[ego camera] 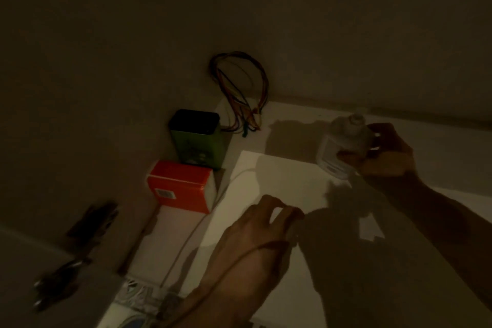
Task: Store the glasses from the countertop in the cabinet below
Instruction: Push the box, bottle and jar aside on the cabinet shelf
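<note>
The scene is dim. My right hand [383, 152] is wrapped around a clear glass bottle [343, 141] with a narrow neck and a pale label, standing at the back right of the white countertop [266, 184]. My left hand [255, 237] hovers low over the countertop's middle with its fingers curled and nothing visible in them. No other glasses can be made out in the dark.
A green tin [197, 138] with a dark lid and an orange box [181, 186] stand against the left wall. Coloured wires [239, 88] hang from the back wall. Dark metal tools [74, 247] lie blurred at the lower left. A thin cord [186, 245] runs along the counter.
</note>
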The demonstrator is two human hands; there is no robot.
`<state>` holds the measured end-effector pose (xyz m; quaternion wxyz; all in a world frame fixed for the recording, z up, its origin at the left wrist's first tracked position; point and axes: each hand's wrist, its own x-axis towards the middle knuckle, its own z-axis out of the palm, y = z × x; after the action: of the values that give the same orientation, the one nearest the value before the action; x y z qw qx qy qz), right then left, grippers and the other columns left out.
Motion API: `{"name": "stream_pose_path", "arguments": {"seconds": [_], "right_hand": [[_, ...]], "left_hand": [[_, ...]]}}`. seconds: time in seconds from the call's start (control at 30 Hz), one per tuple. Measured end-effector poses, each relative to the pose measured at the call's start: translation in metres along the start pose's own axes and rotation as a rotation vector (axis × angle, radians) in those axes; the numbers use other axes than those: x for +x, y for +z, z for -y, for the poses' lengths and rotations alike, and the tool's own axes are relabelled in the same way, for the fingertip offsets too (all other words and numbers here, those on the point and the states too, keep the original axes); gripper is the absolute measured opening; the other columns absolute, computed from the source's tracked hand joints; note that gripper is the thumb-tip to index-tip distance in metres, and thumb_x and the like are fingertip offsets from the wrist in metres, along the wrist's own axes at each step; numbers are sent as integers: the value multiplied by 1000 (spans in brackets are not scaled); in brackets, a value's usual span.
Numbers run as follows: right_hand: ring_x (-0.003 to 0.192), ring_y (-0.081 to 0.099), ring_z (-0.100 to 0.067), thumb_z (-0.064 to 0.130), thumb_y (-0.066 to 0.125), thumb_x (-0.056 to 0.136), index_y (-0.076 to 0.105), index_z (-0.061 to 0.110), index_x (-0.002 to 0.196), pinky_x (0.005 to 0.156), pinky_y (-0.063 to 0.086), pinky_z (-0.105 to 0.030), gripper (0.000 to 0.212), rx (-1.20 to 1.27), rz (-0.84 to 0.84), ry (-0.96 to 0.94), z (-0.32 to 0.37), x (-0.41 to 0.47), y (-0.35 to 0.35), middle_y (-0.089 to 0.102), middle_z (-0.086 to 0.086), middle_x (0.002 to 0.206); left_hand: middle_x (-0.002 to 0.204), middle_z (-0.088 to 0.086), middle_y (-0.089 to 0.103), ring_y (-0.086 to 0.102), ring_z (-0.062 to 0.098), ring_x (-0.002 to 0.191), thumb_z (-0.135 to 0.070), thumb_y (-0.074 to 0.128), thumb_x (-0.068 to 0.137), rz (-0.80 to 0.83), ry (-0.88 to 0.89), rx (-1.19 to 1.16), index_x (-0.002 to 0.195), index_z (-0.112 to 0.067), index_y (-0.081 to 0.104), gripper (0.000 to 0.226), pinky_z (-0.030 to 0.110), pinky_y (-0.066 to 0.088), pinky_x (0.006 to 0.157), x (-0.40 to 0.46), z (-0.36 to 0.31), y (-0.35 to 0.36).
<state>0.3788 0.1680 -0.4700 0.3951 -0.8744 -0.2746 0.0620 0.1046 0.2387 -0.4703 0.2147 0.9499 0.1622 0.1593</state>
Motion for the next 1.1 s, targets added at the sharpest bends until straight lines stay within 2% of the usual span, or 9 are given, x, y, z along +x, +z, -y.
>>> {"name": "stream_pose_path", "arguments": {"seconds": [0.17, 0.3, 0.4, 0.53, 0.7, 0.8, 0.87, 0.93, 1.1], "right_hand": [[77, 69, 4, 22, 91, 66, 62, 27, 106, 66, 53, -9, 49, 186, 79, -269, 16, -66, -2, 67, 13, 92], [78, 67, 8, 67, 86, 52, 59, 49, 107, 63, 54, -17, 64, 118, 214, -242, 52, -112, 5, 69, 25, 85], [77, 67, 12, 64, 89, 49, 58, 62, 97, 61, 55, -11, 57, 207, 334, -210, 82, -135, 28, 70, 34, 87], [78, 73, -3, 35, 99, 51, 63, 47, 93, 71, 64, -33, 57, 311, 387, -106, 106, -148, 76, 76, 14, 88], [98, 67, -11, 41, 95, 59, 61, 39, 113, 82, 57, -27, 64, 265, 361, -107, 137, -158, 107, 71, 12, 107], [107, 64, -14, 36, 92, 67, 60, 36, 120, 87, 53, -28, 62, 254, 409, -108, 146, -163, 114, 68, 9, 116], [113, 62, -14, 33, 89, 72, 58, 36, 128, 91, 50, -26, 64, 227, 417, -119, 151, -163, 117, 66, 9, 122], [119, 58, -14, 28, 87, 76, 55, 34, 135, 90, 45, -20, 68, 238, 448, -94, 155, -162, 120, 62, 7, 130], [109, 63, -18, 7, 85, 77, 53, 25, 120, 89, 56, -30, 57, 423, 484, 14, 152, -171, 126, 59, -7, 126]], "left_hand": [[132, -18, 42, 56, 11, 100, -23, 64, 88, -19, -183, 108, 129, -50, 40, 54, 24, 44, 72, -61, 42, -41], [135, -10, 50, 51, 2, 115, -21, 58, 100, -145, -404, -223, 136, -27, 53, 37, 7, 40, 81, -86, 57, -45], [137, -1, 55, 53, 17, 125, -31, 54, 102, -221, -599, -521, 135, -24, 53, 34, 33, 47, 99, -93, 57, -42], [120, -5, 60, 57, 9, 102, -38, 39, 105, -101, -563, -113, 111, -38, 57, 19, 40, 49, 96, -93, 66, -57], [145, 15, 49, 51, 37, 128, -33, 70, 86, 108, -391, 490, 146, -17, 45, 67, 45, 47, 99, -88, 64, -64], [164, 9, 19, 20, 29, 149, -39, 44, 101, 88, -459, 454, 157, -21, 21, 64, 35, 20, 117, -88, 62, -64], [156, 16, 37, 37, 36, 141, -33, 67, 90, 159, -442, 519, 150, -13, 40, 69, 43, 36, 110, -88, 60, -70], [125, 21, 66, 63, 43, 112, -14, 91, 58, 136, -381, 524, 120, -4, 68, 67, 49, 57, 83, -92, 57, -72], [107, 18, 70, 68, 41, 93, -1, 90, 41, 2, -290, 526, 100, -7, 72, 62, 45, 60, 63, -97, 59, -68]]}}
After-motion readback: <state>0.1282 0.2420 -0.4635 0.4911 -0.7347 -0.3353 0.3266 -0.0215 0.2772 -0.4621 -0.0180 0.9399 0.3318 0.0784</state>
